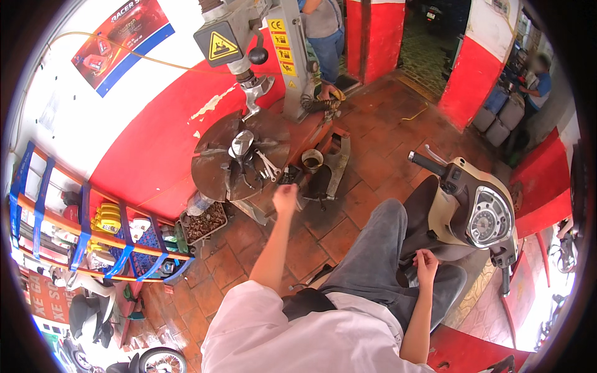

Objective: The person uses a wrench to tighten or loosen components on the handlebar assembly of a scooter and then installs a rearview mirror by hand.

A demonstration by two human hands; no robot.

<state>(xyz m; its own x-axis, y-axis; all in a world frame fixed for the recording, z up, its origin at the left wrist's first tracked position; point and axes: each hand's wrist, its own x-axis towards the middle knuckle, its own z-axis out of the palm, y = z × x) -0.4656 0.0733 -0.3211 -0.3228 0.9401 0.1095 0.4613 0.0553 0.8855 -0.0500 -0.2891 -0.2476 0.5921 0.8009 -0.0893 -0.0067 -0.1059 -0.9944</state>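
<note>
My left hand [285, 198] reaches forward with fingers curled, close to a small black tray [291, 175] beside the round turntable [208, 168] of a tyre machine; what it holds is hidden. On the turntable lie a scooter mirror [241, 145], dark stalks and silver wrenches [269, 165]. A cup of dark liquid [312, 160] stands just right of them. My right hand [425, 264], fingers pinched together, is above my legs beside the beige scooter [449, 213] with its round dashboard; any item in it is too small to name.
Left are a shelf rack [84, 239] with bottles and a bin of debris [203, 227]. Another person [326, 46] stands behind the machine column [292, 81]; a second [538, 87] is by jerrycans [500, 118]. Red pillars [463, 81] flank a doorway. A motorbike wheel [161, 360] is at lower left.
</note>
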